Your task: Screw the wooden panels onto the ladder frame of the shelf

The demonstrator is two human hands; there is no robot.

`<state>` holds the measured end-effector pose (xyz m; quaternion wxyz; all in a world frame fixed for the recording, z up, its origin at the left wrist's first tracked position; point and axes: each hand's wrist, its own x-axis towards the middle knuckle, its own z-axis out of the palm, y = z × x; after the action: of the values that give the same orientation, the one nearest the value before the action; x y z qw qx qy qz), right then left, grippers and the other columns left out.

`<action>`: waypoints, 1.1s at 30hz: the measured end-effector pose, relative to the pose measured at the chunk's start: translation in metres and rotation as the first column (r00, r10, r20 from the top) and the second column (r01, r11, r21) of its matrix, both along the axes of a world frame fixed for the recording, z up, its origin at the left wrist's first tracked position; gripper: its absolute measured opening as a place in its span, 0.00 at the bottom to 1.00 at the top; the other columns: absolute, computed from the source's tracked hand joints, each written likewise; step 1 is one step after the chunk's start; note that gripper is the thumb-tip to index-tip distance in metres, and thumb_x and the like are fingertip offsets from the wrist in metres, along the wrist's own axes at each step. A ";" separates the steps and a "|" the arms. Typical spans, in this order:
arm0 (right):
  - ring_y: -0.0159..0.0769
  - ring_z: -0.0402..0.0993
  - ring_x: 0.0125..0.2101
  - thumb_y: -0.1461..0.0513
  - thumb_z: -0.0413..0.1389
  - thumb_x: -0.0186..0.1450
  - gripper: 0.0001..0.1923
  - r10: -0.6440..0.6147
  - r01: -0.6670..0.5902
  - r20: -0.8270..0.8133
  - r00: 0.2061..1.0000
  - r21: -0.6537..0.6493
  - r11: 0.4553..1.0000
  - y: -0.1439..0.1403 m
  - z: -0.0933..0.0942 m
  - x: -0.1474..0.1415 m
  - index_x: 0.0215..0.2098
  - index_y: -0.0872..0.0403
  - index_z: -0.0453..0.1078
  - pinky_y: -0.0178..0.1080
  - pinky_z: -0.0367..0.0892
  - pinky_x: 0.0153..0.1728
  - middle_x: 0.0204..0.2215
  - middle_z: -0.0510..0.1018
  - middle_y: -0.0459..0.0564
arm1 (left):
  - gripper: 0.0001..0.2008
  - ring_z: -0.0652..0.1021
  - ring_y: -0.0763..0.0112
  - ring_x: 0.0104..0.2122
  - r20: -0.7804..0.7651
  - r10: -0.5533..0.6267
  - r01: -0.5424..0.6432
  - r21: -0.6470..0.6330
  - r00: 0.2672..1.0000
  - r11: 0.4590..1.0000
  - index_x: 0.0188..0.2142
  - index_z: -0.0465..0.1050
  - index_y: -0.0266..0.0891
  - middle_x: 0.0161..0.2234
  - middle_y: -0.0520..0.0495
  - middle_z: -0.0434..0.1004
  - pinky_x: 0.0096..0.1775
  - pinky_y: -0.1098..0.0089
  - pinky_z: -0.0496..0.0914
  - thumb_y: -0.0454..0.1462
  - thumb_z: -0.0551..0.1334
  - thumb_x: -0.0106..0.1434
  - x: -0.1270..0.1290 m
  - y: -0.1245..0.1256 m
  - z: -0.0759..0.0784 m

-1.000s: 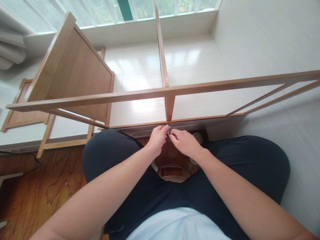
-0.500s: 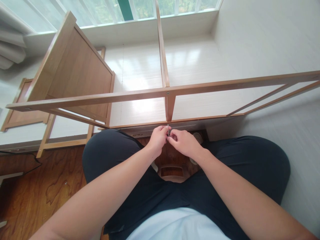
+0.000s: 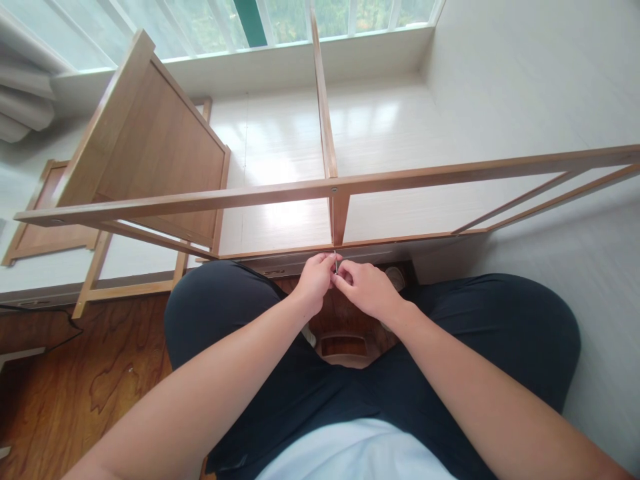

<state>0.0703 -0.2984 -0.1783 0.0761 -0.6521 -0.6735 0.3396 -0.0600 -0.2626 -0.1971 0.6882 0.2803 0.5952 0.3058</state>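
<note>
Between my two hands, just in front of the frame's lower rail, a thin metal rod [image 3: 335,262] stands roughly upright. Its exact kind is too small to tell. My left hand [image 3: 316,281] pinches it from the left with closed fingers. Fingertips of my right hand [image 3: 369,287] close on its lower end, where something small and dark shows. Right behind the hands a wooden frame [image 3: 240,199] stands on its long edge, and a middle upright [image 3: 341,217] meets its top rail at a round fastener [image 3: 334,190].
A tall wooden panel [image 3: 150,153] leans at the left, with a smaller panel [image 3: 47,207] behind it. Low wooden bars [image 3: 125,289] reach over the floor [image 3: 120,360]. A pale ledge [image 3: 280,127] runs under the window. My bent knees flank the hands, and a wall [image 3: 540,80] rises at right.
The view has shifted very slightly, so the scene sits a little lower. Both hands keep the same pinch, and the rod tilts a touch differently.
</note>
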 end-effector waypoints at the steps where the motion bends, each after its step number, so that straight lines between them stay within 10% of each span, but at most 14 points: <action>1: 0.35 0.73 0.28 0.52 0.52 0.71 0.14 0.000 0.000 0.005 1.000 0.000 1.000 0.000 0.000 0.000 0.33 0.50 0.71 0.35 0.53 0.28 0.29 0.80 0.47 | 0.07 0.69 0.77 0.21 0.000 -0.002 0.002 -0.001 1.000 1.000 0.34 0.75 0.36 0.24 0.51 0.69 0.24 0.75 0.60 0.36 0.60 0.64 0.000 0.000 -0.001; 33: 0.39 0.76 0.32 0.51 0.54 0.70 0.11 -0.006 0.002 0.065 0.998 0.066 0.998 0.001 -0.005 -0.004 0.39 0.49 0.73 0.37 0.54 0.30 0.31 0.82 0.47 | 0.07 0.69 0.76 0.22 0.043 -0.008 0.008 -0.002 0.999 1.000 0.32 0.73 0.36 0.24 0.52 0.67 0.26 0.74 0.60 0.37 0.60 0.63 -0.002 0.002 -0.007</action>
<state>0.0667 -0.2973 -0.1833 0.0763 -0.6613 -0.6852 0.2956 -0.0623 -0.2607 -0.2044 0.7024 0.2754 0.5793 0.3086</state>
